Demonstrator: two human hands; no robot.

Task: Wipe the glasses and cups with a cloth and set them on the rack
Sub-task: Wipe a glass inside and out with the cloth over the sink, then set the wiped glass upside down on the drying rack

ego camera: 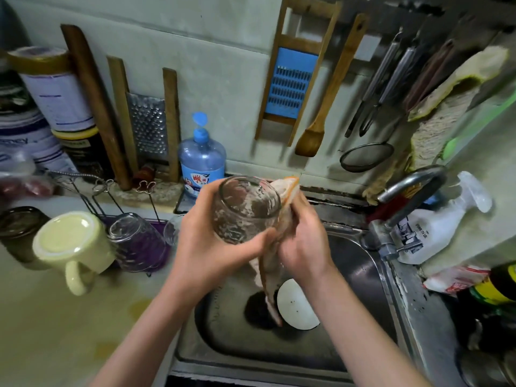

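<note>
Glass [245,208] and cloth [289,189] held over the sink [363,275]
The left hand [206,241] curls round the clear glass, tilted above the basin; the right hand [304,241] grips the pale cloth against its side. On the rack [99,187] at left, a cream mug [72,241] and a second glass [136,241] stand upside down. The blue soap bottle [202,157] has a red-and-white label (writing too blurred to read); a tin [22,143] shows "…ney"
</note>
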